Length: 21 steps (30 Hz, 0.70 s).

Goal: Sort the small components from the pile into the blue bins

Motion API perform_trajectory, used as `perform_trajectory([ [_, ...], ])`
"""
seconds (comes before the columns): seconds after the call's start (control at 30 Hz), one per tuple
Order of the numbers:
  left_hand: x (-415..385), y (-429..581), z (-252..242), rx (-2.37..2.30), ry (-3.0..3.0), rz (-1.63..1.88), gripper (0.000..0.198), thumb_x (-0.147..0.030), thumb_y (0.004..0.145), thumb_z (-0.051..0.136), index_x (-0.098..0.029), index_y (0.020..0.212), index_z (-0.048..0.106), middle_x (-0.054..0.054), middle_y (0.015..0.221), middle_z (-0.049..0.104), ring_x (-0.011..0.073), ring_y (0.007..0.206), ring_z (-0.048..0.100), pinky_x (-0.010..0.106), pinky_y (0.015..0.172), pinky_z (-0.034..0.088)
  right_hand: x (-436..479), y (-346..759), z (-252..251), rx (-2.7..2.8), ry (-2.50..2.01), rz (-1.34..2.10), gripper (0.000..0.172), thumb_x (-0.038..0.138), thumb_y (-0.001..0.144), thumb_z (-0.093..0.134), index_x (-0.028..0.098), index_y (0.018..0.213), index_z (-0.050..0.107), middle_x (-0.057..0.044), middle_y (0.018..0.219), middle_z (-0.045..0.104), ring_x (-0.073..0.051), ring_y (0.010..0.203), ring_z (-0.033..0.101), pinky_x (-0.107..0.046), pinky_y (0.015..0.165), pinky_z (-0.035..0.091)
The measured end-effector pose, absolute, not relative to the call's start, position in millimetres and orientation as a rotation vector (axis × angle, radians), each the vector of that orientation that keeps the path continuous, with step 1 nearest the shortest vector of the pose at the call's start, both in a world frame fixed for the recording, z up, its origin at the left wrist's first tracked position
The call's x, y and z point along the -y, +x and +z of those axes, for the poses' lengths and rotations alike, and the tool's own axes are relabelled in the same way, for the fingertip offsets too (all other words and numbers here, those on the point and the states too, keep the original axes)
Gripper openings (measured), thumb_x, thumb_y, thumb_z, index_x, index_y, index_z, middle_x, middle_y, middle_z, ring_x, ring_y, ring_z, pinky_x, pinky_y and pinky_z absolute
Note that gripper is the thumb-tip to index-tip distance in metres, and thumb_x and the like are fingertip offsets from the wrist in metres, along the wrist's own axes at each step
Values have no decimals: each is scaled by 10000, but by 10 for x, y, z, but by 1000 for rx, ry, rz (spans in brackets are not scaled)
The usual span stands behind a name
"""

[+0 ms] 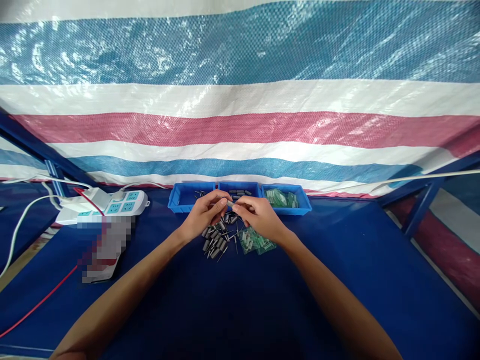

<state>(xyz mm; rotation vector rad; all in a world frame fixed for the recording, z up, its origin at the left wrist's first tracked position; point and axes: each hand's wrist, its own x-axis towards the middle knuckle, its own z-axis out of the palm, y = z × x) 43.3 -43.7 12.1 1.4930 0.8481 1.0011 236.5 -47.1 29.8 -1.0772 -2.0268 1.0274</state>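
A small pale grey piece (230,203) is pinched between the fingertips of my left hand (205,212) and my right hand (258,215), above the table. The fingers cover most of it, so its exact kind is hidden. Under my hands lies a loose pile of small dark grey metal parts (215,242), several with thin shafts sticking out. Beside the pile, below my right hand, are clear and green small plastic packets (257,241) with pale pieces in them.
Behind my hands stand a left blue bin (180,202), a middle blue bin (257,187) with dark parts, and a right blue bin (305,206) with green packets. A white power strip (138,201), cables and a partly blurred phone (112,267) lie left. Striped sheeting (240,127) hangs behind.
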Motion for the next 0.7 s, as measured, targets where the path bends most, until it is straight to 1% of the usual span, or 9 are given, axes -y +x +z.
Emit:
perform_trajectory([
  [0.17, 447, 452, 117, -875, 1513, 1013, 256, -389, 905, 543, -145, 977, 573, -38, 603, 474, 41, 399, 396, 182, 397, 298, 480, 2416, 366, 1977, -1089, 993, 295, 389, 928, 491, 163, 765, 587, 16, 531, 500, -116, 506, 451, -251, 523, 327],
  [0.33, 438, 449, 96, -875, 1546, 970, 266, -390, 908, 537, -141, 990, 581, -34, 624, 487, 41, 403, 396, 191, 414, 307, 463, 2436, 380, 1940, -1093, 963, 292, 389, 921, 506, 160, 764, 596, 15, 528, 499, -115, 499, 449, -252, 516, 328],
  [0.7, 414, 436, 74, -894, 1549, 968, 276, -401, 904, 537, -134, 893, 607, -34, 616, 465, 38, 411, 398, 179, 406, 314, 445, 2413, 329, 2012, -1109, 936, 313, 368, 931, 486, 149, 740, 602, 15, 522, 501, -111, 498, 443, -245, 510, 323],
])
